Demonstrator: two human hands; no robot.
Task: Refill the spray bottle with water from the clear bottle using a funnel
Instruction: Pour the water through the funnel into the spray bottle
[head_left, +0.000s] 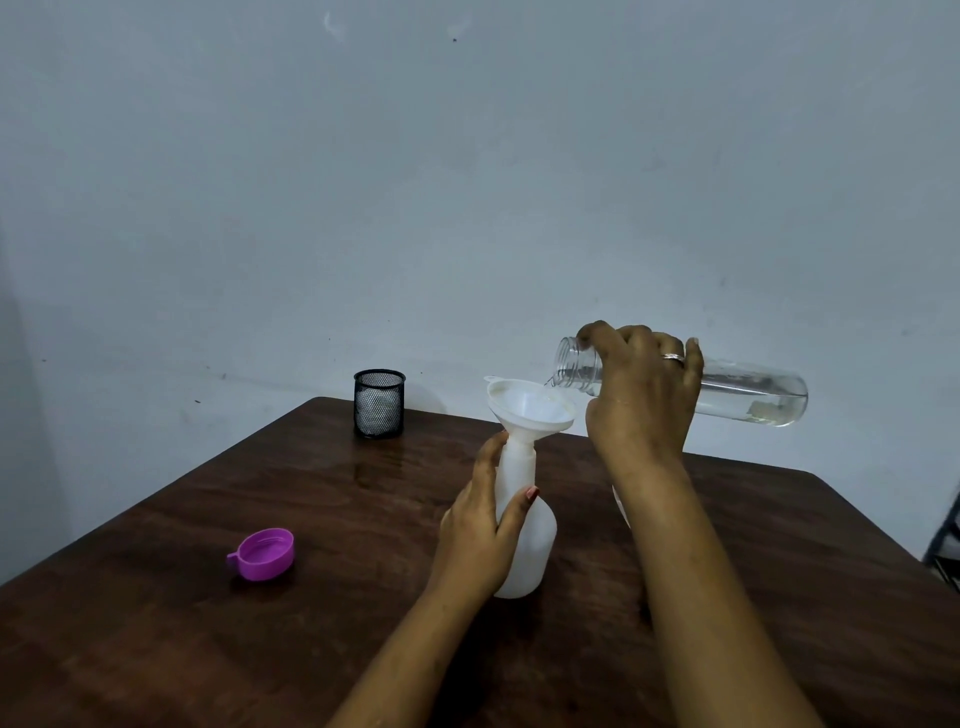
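Fingers (491, 457) of my left hand (480, 540) are curling round the white spray bottle (532, 545), which is standing on the counter (208, 649) with the funnel (530, 410) sitting in its neck. My right hand (641, 400) is gripping the clear bottle (753, 397), tipping it nearly level, its mouth just above the funnel's rim. A purple cap (265, 553) is lying apart on my left.
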